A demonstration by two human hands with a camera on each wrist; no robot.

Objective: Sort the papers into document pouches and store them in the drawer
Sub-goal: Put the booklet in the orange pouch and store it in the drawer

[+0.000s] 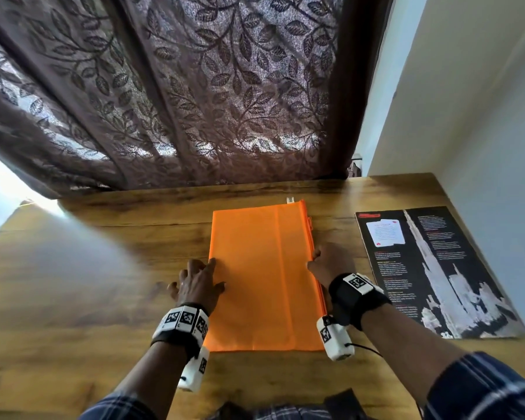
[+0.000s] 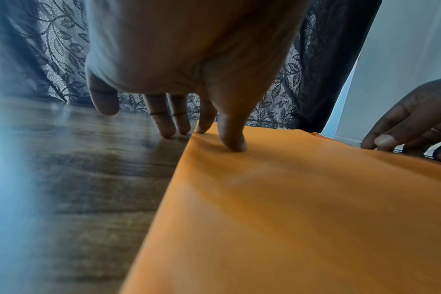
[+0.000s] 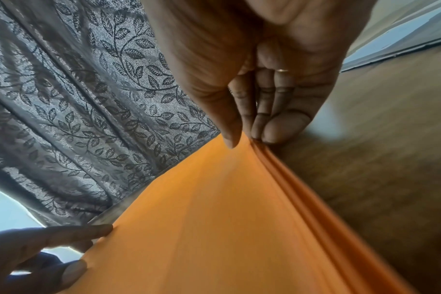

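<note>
Right wrist view. The right hand (image 3: 262, 95) pinches the zipper edge of an orange document pouch (image 3: 214, 228) between thumb and fingertips (image 3: 277, 129); a ring sits on one finger. The left hand (image 3: 38, 248) touches the pouch's opposite edge. The pouch lies on a wooden table (image 3: 378, 149), before a leaf-patterned curtain (image 3: 88, 109).

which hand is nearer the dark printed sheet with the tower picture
Right. The right hand pinches the orange pouch at its zipper edge, the side facing the printed sheet. The left hand presses the pouch's opposite edge.
</note>
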